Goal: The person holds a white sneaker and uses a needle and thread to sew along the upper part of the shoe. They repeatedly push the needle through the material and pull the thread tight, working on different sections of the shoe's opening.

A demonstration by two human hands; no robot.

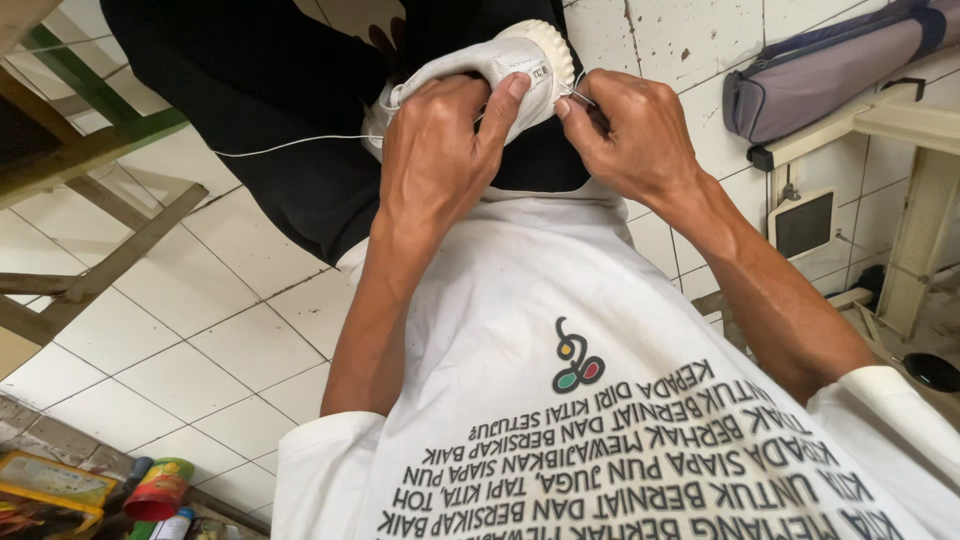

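My left hand (435, 150) is wrapped around a white shoe (500, 70), thumb pressed flat against its side near the rubber toe and the other fingers curled underneath, out of sight. Just to the right of that thumb, my right hand (630, 130) has its thumb and forefinger pinched tightly together on something thin at the shoe's edge; it looks like a needle, but it is too small and too covered by my fingertips to be sure. The shoe lies with its long axis running from upper right down to lower left, the rounded toe pointing up and to the right, away from me, the heel end buried behind my left palm. A white thread (290, 145) leaves the shoe to the left of my left hand and stretches out nearly level over my black trousers (270, 100); its far end fades against the cloth. Below my wrists is my white shirt (520, 330) with dark lettering. Further out, white floor tiles (220, 320) lie to the left, a wooden frame (90, 150) beyond them, and a grey padded bag (830, 65) rests on a bench far right, cut off by the edge.
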